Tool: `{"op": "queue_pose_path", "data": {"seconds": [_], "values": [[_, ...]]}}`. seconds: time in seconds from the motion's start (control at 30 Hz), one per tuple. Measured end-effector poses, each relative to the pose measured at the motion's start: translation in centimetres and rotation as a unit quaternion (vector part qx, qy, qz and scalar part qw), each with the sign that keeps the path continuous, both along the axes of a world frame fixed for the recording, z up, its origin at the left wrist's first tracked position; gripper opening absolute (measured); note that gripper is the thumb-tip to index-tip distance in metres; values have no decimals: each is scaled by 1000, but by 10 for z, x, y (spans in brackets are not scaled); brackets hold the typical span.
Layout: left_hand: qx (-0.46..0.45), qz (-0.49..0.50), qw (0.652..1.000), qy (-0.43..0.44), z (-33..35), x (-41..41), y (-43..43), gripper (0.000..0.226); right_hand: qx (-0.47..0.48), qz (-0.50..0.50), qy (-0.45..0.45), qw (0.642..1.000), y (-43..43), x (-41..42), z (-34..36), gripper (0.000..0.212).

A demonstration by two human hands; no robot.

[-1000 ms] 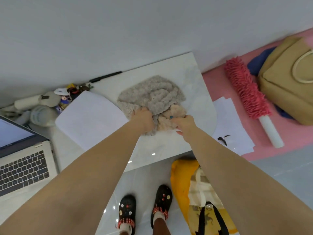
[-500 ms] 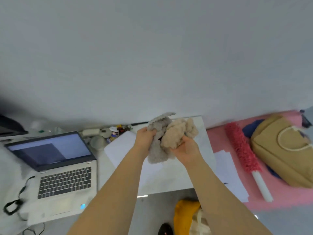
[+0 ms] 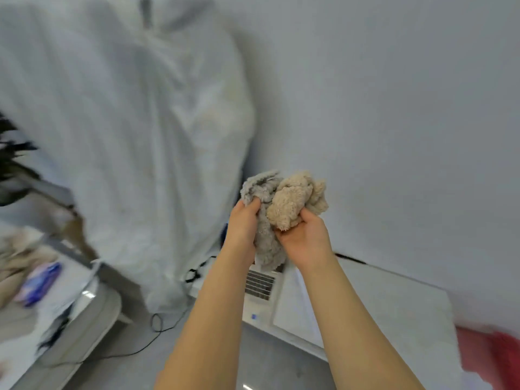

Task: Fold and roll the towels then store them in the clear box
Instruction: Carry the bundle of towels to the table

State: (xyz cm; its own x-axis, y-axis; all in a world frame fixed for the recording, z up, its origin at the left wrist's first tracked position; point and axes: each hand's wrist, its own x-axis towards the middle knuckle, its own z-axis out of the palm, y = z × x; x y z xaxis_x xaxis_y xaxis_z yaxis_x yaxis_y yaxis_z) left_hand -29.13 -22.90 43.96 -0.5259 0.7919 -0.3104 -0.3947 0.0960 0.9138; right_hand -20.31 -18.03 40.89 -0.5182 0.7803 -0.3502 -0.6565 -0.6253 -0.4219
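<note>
Towels, bunched, are held up in the air before a grey wall: the grey towel (image 3: 260,220) is gripped by the left hand (image 3: 242,223), the beige towel (image 3: 295,202) cupped in the right hand's (image 3: 305,236) curled fingers. A laptop (image 3: 260,288) on the white table (image 3: 394,313) lies below.

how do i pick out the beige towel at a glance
Against the plain pale wall, two bare forearms reach up mid-frame. The right hand grips a bunched fluffy beige towel from below. It is the sandier bundle, touching the grey fluffy towel in the left hand.
</note>
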Motion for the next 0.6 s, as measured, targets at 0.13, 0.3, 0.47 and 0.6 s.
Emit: {"op": "queue_pose_path", "data": {"seconds": [0.13,0.3,0.47,0.6], "values": [[14,100,994,51,48,-91,-122,21,11,112,30,993,-103,-116,37,33],[-1,233,970,70,61,-195,-295,22,-16,238,70,969,-262,-238,49,36],[-22,370,927,56,68,-281,-494,27,-47,367,64,927,-442,-347,53,38],[-7,459,888,28,69,-319,-616,18,-69,430,51,899,-542,-405,53,37]]}}
